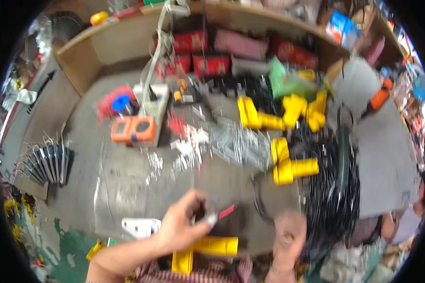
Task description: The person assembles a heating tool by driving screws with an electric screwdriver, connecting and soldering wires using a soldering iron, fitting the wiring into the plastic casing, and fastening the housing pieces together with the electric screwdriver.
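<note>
No legible text; frame blurred. Markings only: pale print on red packets (211, 65), upper middle, unreadable. Print on blue-and-white packet (342, 28), upper right, smeared. Orange meter (133, 129), left of centre: display and dial markings too blurred to read. Black arrow-like mark (47, 81) on grey panel, upper left. Small square mark (405, 196) on grey board (387, 160), right edge, unreadable.

left: orange multimeter (133, 129), blue spool (122, 104) | upper centre: red packets (211, 65) | upper right: green bag (290, 82) | right: yellow fittings (303, 167), black cables (329, 198) | lower centre: red strip (226, 211), pinkish-white checked cloth (210, 274)
</note>
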The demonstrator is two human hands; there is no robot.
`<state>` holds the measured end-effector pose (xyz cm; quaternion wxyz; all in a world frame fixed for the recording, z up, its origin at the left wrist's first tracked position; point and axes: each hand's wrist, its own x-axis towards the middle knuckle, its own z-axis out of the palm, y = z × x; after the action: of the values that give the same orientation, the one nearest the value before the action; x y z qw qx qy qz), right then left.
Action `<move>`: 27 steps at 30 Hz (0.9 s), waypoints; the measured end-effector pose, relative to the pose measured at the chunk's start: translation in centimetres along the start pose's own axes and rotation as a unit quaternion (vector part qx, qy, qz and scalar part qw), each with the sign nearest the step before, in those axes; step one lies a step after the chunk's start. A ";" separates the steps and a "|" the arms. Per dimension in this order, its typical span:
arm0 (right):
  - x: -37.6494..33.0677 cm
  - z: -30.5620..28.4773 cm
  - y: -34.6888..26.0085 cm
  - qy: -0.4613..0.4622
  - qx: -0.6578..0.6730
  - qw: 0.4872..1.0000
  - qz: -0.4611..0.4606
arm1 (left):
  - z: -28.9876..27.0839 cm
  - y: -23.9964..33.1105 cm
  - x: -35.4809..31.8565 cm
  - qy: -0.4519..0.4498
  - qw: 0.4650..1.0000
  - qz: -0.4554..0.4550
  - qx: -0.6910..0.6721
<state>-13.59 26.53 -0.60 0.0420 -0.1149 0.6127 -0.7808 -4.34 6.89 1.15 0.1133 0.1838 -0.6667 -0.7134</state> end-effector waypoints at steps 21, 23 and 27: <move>2.3 7.3 -1.6 -0.351 -0.155 0.923 -0.005 | -2.5 3.0 -2.6 0.039 0.914 0.203 0.350; 3.0 7.4 0.6 -0.414 -0.208 0.881 -0.099 | -3.7 1.2 -3.4 0.075 0.919 0.180 0.342; 1.8 8.6 2.9 -0.514 -0.374 0.714 -0.295 | -5.8 -4.4 -4.8 0.173 0.958 0.080 0.214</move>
<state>-13.54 17.35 -1.27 0.0717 -0.6793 0.6740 -0.2812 2.75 3.90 -2.96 0.2416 0.2705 -0.7867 -0.4996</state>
